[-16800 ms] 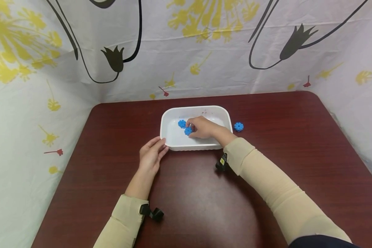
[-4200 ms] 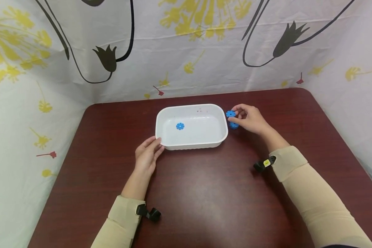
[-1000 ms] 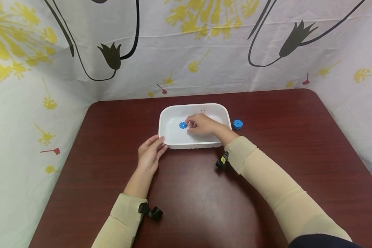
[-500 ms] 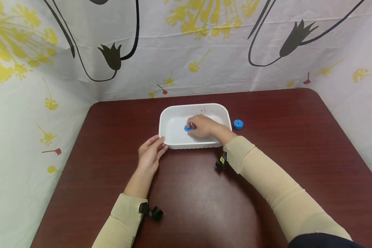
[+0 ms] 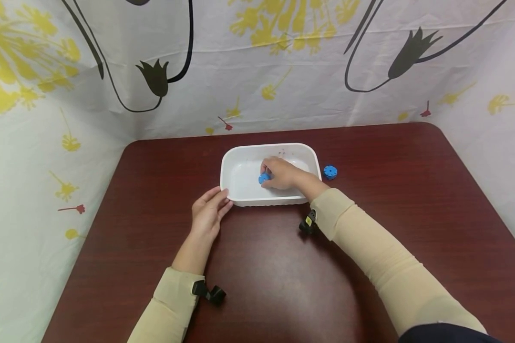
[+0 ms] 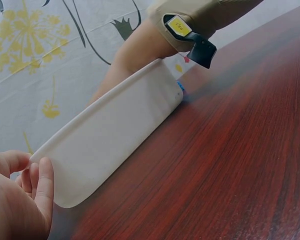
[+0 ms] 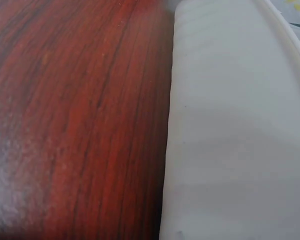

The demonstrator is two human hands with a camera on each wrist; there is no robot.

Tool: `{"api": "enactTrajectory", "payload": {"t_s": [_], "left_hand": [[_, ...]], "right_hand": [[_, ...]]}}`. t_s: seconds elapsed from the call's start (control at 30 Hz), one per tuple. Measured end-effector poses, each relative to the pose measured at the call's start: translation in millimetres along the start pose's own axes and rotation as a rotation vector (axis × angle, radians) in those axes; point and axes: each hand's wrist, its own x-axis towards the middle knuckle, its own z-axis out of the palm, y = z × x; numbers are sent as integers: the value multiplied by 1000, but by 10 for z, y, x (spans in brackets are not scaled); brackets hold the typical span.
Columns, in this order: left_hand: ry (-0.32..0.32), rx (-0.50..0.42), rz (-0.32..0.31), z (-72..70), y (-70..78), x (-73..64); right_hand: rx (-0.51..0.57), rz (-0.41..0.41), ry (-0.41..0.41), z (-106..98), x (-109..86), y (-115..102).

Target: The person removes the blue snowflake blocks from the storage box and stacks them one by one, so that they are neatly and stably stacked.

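A white plastic tray (image 5: 240, 193) sits toward the back of the table. My left hand (image 5: 207, 212) grips its near left corner, thumb over the rim and fingers against the outside wall; the left wrist view shows the same left hand (image 6: 25, 195) at that corner. Reaching inside the tray, my right hand (image 5: 281, 174) pinches a blue notched plastic disc (image 5: 263, 178) between thumb and fingers, close over the tray floor. To the right of the tray stands a small stack of blue notched discs (image 5: 330, 172). In the right wrist view the right hand is hidden behind the tray wall (image 7: 230, 120).
The dark red wooden table (image 5: 274, 267) has rounded far corners. Behind it and at the sides hangs a white cloth (image 5: 249, 95) with yellow and dark flower prints. Black wrist cameras (image 5: 214, 294) are strapped at both sleeve cuffs.
Since a second ago, my right fingers have closed on the blue disc, which has shifted slightly right and tilted. Earlier, another disc was carried from the tray to the stack. My left hand stays put.
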Motion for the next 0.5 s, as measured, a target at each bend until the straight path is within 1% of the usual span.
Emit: {"api": "enactTrajectory", "payload": {"t_s": [0.13, 0.23, 0.37, 0.5], "left_hand": [[3, 2, -1, 1, 1, 1], [2, 5, -4, 4, 0, -4], [6, 8, -6, 5, 1, -15], [7, 10, -4, 3, 3, -17]], "right_hand": [[20, 19, 15, -15, -17, 27], [19, 36, 4, -28, -26, 64], [23, 19, -21, -52, -41, 96], [10, 6, -25, -76, -63, 98]]}}
